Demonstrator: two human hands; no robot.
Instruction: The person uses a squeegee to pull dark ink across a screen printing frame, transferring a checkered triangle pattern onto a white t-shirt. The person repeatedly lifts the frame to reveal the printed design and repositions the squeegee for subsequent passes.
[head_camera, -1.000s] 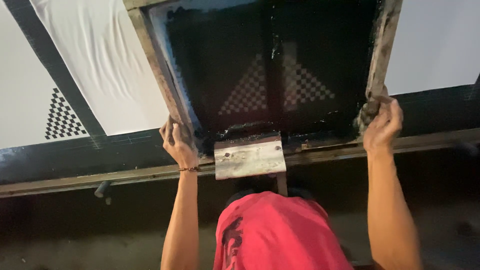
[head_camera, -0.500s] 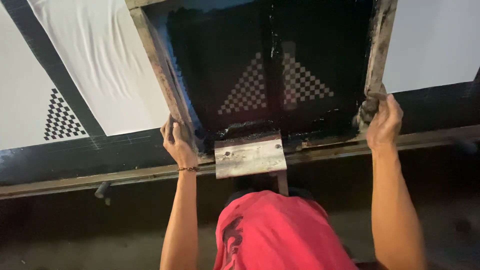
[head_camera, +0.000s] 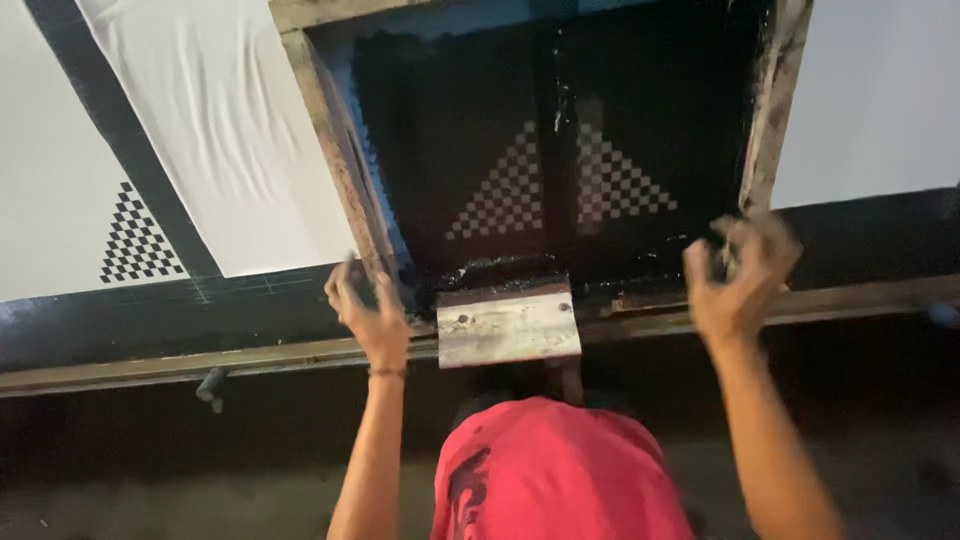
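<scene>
With my left hand (head_camera: 372, 318) and right hand (head_camera: 738, 282) open-fingered, gripping nothing, I judge the inky screen frame (head_camera: 338, 180) could shift, smearing the white cloth (head_camera: 215, 130).

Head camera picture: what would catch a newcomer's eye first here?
The big wooden printing frame in the middle, its dark inky mesh showing a pale checkered triangle. A wooden squeegee rests at its near edge, between the left hand and right hand, both open by the frame's corners. At far left, white cloth carries a black checkered triangle.
</scene>
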